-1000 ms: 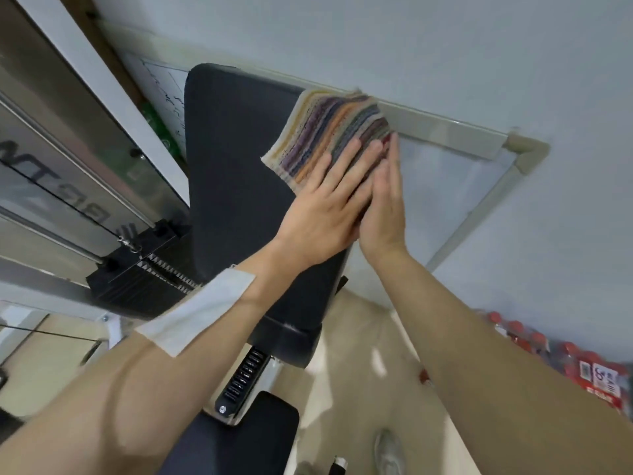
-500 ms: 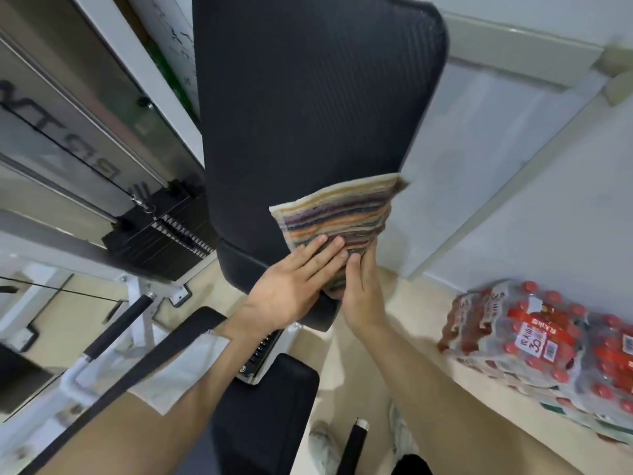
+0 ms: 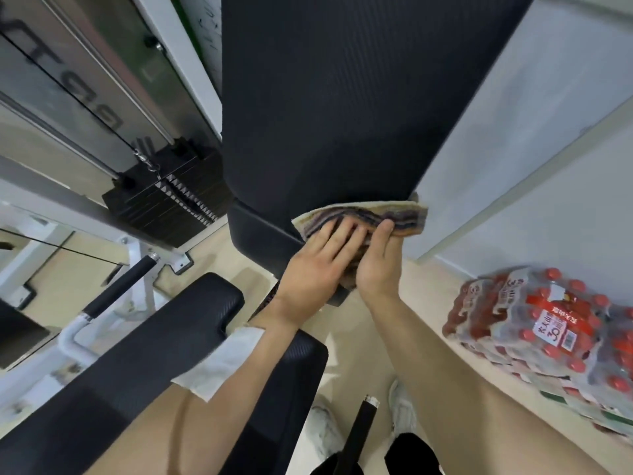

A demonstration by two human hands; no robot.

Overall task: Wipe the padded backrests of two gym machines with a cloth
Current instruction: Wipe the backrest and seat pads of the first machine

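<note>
Two abreast: left hand (image 3: 315, 269) flat on cloth (image 3: 407, 217), right hand (image 3: 378, 269) edge-on.

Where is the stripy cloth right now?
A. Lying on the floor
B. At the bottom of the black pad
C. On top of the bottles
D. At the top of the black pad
B: the cloth lies against the pad's bottom edge, with the left hand flat on it and the right hand touching it alongside.

The backrest (image 3: 342, 97) runs off the top edge. The left hand (image 3: 315, 269) and right hand (image 3: 378, 269) hide much of the cloth (image 3: 406, 216).
</note>
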